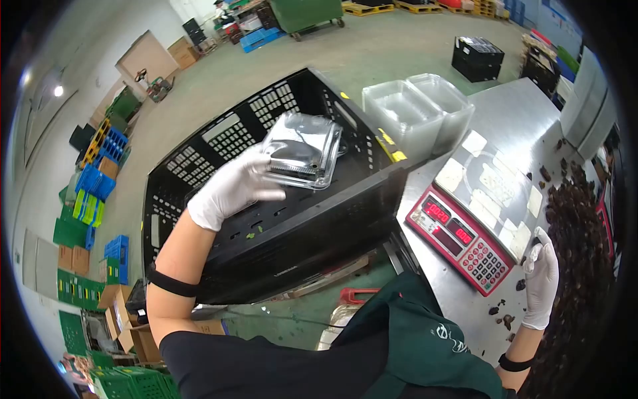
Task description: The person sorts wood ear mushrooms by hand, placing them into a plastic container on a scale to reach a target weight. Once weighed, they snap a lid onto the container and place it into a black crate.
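My left hand (pixel 237 184), in a white glove, reaches over the black crate (pixel 292 249) with its fingers apart. Right at its fingertips is a clear plastic clamshell box (pixel 303 149), its lid closed, with something dark inside; the box overlaps the crate's interior. At the right corner of the scale, my gloved right hand (pixel 541 279) has its fingers pinched together around a small dark piece (pixel 535 242). The red digital scale (pixel 458 243) shows lit red digits, and its plate (pixel 488 186) carries pale patches.
Stacked clear plastic trays (pixel 415 110) stand beside the crate on the metal table (pixel 525 110). A large heap of dark brown pieces (pixel 571 266) runs along the right, with loose bits near the scale. Farther off are black crates (pixel 477 58) and a green bin (pixel 306 14).
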The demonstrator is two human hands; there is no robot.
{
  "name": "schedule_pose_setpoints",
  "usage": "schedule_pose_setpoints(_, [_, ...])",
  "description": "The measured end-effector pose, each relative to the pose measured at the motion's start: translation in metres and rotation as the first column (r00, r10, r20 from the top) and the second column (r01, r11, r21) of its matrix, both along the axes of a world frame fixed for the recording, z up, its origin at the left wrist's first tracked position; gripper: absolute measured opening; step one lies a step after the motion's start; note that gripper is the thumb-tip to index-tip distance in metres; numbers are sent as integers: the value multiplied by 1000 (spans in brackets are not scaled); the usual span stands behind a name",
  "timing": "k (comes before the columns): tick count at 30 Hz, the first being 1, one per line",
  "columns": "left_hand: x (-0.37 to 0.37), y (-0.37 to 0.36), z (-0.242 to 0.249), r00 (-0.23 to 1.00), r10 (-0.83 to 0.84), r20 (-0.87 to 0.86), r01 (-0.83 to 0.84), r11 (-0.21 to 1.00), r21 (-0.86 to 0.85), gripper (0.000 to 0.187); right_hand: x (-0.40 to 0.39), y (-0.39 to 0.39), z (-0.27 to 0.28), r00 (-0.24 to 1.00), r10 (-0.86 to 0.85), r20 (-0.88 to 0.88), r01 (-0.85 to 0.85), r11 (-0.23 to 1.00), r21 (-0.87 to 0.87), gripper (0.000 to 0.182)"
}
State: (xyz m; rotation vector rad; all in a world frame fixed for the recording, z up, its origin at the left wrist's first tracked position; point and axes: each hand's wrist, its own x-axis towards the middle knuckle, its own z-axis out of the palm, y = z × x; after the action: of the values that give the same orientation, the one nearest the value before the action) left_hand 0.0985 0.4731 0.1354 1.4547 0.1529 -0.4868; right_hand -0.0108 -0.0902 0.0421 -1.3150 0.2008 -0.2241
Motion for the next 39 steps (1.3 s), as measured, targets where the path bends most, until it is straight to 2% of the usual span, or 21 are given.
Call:
schedule_pose_setpoints(4, [10, 1, -68, 888, -201, -414, 253, 964, 75, 51, -28, -23, -12, 996, -87, -32, 89, 994, 67, 43])
schedule_pose_setpoints(6, [10, -18, -58, 801, -483, -355, 591, 542, 597, 57, -44, -31, -21, 991, -125, -38, 128, 988, 82, 42])
schedule_pose_setpoints(7, [14, -31, -45, 786, -501, -361, 607, 521, 600, 57, -53, -35, -27, 988, -151, -42, 154, 984, 89, 42])
schedule_pose_setpoints(9, [35, -74, -3, 847, -495, -193, 372, 295, 880, 44, -76, -46, -36, 984, -177, -20, 178, 983, 40, 40])
schedule_pose_setpoints(11, [63, -105, 24, 742, -587, 326, -87, 397, 914, 40, -103, -60, -48, 971, -241, 15, 240, 970, 27, 37])
schedule_pose_setpoints(13, [100, -147, 42, 733, -526, 431, -49, 590, 806, 40, -135, -75, -57, 953, -299, 39, 297, 954, 50, 37])
schedule_pose_setpoints(17, [176, -246, 18, 476, -854, 212, 104, 294, 950, 37, -210, -89, -58, 866, -487, 110, 481, 873, 78, 37])
schedule_pose_setpoints(18, [218, -244, -21, 335, -917, 216, 1, 230, 973, 33, -231, -86, -54, 814, -571, 108, 574, 819, 6, 37])
schedule_pose_setpoints(19, [202, -269, -27, 368, -923, 113, -135, 67, 989, 31, -254, -85, -47, 769, -636, 66, 637, 771, -1, 36])
schedule_pose_setpoints(20, [308, -218, -89, 162, -985, 63, -254, 20, 967, 37, -274, -81, -47, 710, -702, 58, 702, 712, 10, 35])
schedule_pose_setpoints(21, [354, -197, -108, 298, -952, 65, -89, 40, 995, 38, -300, -78, -49, 659, -749, 64, 752, 658, -41, 34])
schedule_pose_setpoints(22, [329, -209, -89, 224, -961, 161, -47, 155, 987, 34, -320, -71, -45, 576, -817, -25, 817, 577, -4, 34])
schedule_pose_setpoints(23, [274, -237, -59, 467, -862, 197, 148, 296, 944, 26, -342, -66, -49, 541, -841, -31, 841, 541, -11, 33])
schedule_pose_setpoints(24, [283, -237, -49, 466, -885, -9, 187, 89, 978, 22, -359, -59, -54, 474, -876, -83, 880, 476, 0, 33])
schedule_pose_setpoints(25, [274, -233, -50, 538, -838, 91, 283, 281, 917, 24, -372, -54, -58, 423, -897, -129, 905, 426, 10, 33])
schedule_pose_setpoints(29, [291, -216, -52, 532, -838, 121, 235, 284, 930, 24, -388, -45, -89, 329, -915, -234, 941, 338, 2, 32])
schedule_pose_setpoints(31, [299, -211, -50, 360, -915, 185, -25, 188, 982, 21, -373, -47, -96, 346, -903, -254, 896, 398, -196, 30])
schedule_pose_setpoints(32, [304, -210, -47, 252, -945, 209, -327, 120, 937, 21, -363, -49, -105, 349, -901, -258, 895, 402, -194, 30])
schedule_pose_setpoints(33, [270, -228, -32, 165, -946, 277, -586, 132, 799, 25, -351, -51, -120, 318, -940, -128, 806, 339, -485, 33])
schedule_pose_setpoints(35, [234, -254, -4, 191, -829, 525, -643, 299, 705, 26, -326, -53, -141, 364, -919, 151, 462, 37, -886, 51])
schedule_pose_setpoints(39, [127, -323, 10, 159, -824, 544, -591, 362, 721, 23, -285, -64, -145, 453, -891, -27, 116, 89, -989, 68])
